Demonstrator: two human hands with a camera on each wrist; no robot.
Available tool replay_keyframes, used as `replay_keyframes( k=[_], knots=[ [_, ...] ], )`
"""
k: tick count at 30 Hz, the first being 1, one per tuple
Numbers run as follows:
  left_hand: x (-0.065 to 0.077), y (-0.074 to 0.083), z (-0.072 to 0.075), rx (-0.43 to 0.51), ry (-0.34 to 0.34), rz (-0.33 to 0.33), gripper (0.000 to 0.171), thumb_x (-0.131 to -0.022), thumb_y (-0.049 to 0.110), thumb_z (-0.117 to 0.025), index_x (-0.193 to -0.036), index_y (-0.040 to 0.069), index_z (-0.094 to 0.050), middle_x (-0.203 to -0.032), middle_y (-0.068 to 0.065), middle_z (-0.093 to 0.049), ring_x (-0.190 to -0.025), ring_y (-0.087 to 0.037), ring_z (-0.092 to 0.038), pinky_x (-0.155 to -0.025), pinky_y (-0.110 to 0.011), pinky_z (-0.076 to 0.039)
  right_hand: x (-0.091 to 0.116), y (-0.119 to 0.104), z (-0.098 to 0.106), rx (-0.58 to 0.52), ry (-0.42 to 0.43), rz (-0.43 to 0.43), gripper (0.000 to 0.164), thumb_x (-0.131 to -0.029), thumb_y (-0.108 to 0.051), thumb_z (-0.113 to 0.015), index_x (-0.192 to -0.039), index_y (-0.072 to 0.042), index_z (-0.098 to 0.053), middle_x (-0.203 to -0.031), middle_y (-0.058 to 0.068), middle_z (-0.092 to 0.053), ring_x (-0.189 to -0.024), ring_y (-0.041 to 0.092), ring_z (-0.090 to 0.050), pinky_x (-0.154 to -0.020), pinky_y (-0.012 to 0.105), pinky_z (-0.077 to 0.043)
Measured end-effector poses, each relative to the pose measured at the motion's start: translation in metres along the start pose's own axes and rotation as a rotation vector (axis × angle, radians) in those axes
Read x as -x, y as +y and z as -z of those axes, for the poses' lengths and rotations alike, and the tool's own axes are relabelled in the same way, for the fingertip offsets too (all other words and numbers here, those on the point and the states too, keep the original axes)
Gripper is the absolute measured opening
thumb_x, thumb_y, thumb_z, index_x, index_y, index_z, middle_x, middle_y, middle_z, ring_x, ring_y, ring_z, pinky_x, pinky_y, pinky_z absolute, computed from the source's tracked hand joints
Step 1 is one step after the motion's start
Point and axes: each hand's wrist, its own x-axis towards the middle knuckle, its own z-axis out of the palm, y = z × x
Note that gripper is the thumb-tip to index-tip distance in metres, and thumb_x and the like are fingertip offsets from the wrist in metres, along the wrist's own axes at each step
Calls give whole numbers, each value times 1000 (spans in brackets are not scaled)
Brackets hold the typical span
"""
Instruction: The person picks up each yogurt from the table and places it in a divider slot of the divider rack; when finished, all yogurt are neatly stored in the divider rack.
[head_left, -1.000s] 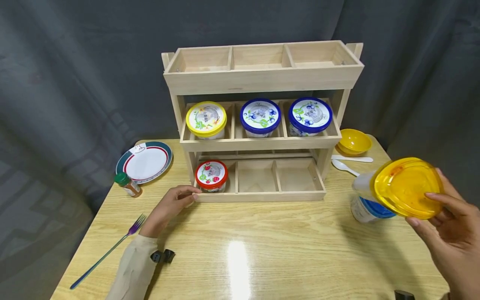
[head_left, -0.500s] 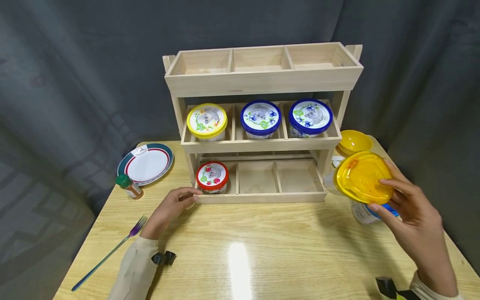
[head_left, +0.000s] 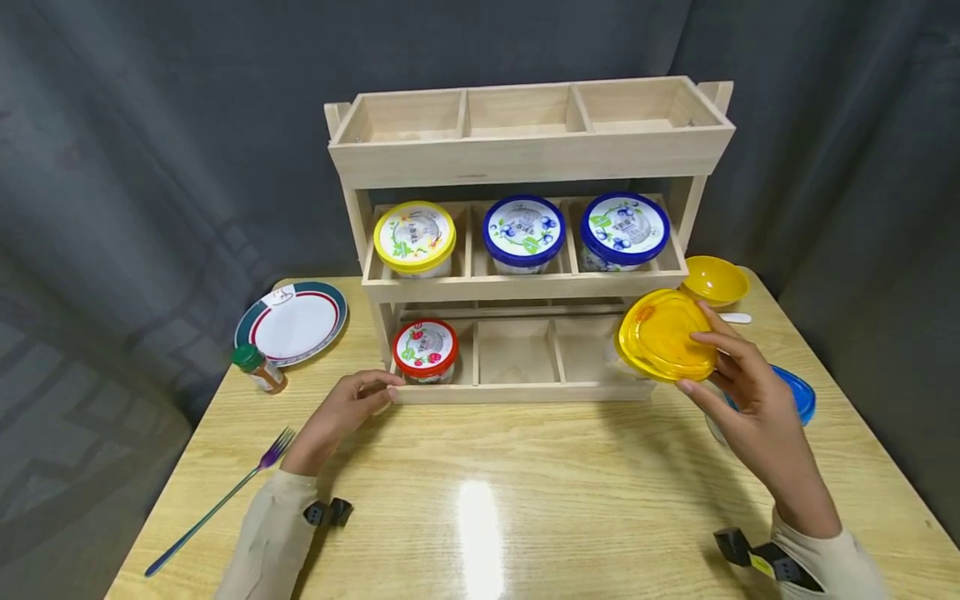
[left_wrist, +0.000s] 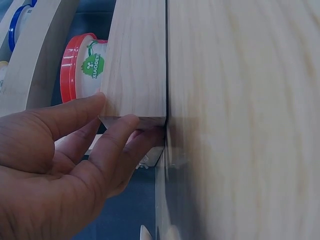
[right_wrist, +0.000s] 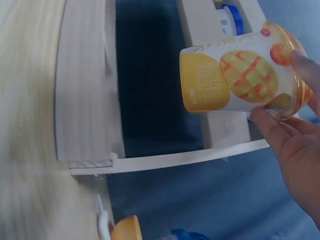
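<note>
My right hand [head_left: 750, 400] grips a tub with a yellow lid [head_left: 666, 335] near its lidded end, in front of the right end of the bottom tier. In the right wrist view this tub [right_wrist: 240, 75] shows mango pictures and lies tilted on its side. My left hand [head_left: 341, 417] pinches the front left corner of the wooden rack's bottom tier [head_left: 525, 393]; the left wrist view shows thumb and fingers [left_wrist: 117, 145] at that board's end. Right beside it, a red-lidded tub [head_left: 425, 350] sits in the left bottom compartment.
One yellow-lidded tub [head_left: 414, 239] and two blue-lidded tubs [head_left: 524, 232] fill the middle tier. A blue-lidded tub [head_left: 797, 396] stands behind my right hand, near a yellow bowl [head_left: 716, 281]. At left are a plate [head_left: 292, 323], a spice jar [head_left: 259, 369] and a fork [head_left: 217, 504].
My right hand has carried the yellow-lidded tub leftward, from the table's right side to the rack's right end. The left hand has stayed at the rack's corner.
</note>
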Motion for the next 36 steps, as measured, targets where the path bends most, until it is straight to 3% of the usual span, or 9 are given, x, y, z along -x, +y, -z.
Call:
replay_keyframes(
  k=[5, 11, 19, 22, 28, 33, 36],
  knots=[
    [0, 1, 0, 2, 5, -5, 27, -110, 5, -63, -132, -9, -70, -149, -28, -57, -127, -29, -60, -97, -22, -50, -5, 6, -11, 21, -4, -63, 61, -89, 26, -72, -146, 5, -59, -172, 8, -41, -143, 0, -51, -103, 10, -46],
    [0, 1, 0, 5, 0, -5, 28, -110, 5, -63, -132, -10, -69, -149, -29, -57, -125, -27, -60, -96, -22, -50, -9, 17, -25, 21, -31, -110, 59, -91, 20, -76, -145, 1, -60, -173, 9, -39, -146, 0, -48, -101, 8, -45],
    [0, 2, -1, 7, -4, -4, 28, -110, 5, -63, -132, -10, -69, -149, -29, -57, -127, -30, -60, -96, -21, -50, -12, 38, -42, -6, -56, -109, 49, -96, 13, -75, -142, 3, -60, -172, 12, -40, -145, -4, -45, -101, 9, -45],
    [0, 2, 0, 6, -4, -2, 28, -110, 5, -63, -132, -10, -69, -149, -29, -57, -127, -30, -59, -96, -22, -50, -14, 45, -47, 0, -68, -134, 46, -99, 8, -75, -141, 2, -60, -172, 13, -40, -148, 7, -48, -100, 9, -46],
    [0, 2, 0, 7, -5, -5, 28, -110, 5, -62, -132, -10, -69, -148, -28, -57, -127, -30, -60, -97, -22, -50, -17, 55, -55, -42, -75, -170, 44, -99, 8, -75, -140, 5, -60, -168, 25, -41, -142, 53, -51, -96, 9, -48],
    [0, 3, -1, 1, -5, -7, 27, -110, 5, -62, -132, -10, -69, -147, -28, -59, -125, -28, -61, -96, -23, -51, -18, 58, -59, -42, -65, -161, 45, -95, 11, -77, -138, 6, -61, -166, 30, -42, -138, 60, -52, -93, 8, -48],
    [0, 3, -1, 1, -5, -8, 27, -110, 5, -63, -132, -10, -69, -147, -28, -59, -124, -28, -61, -96, -23, -51, -19, 60, -61, -49, -88, -175, 51, -97, 10, -76, -144, 7, -56, -166, 32, -40, -139, 60, -50, -94, 7, -46]
  ],
)
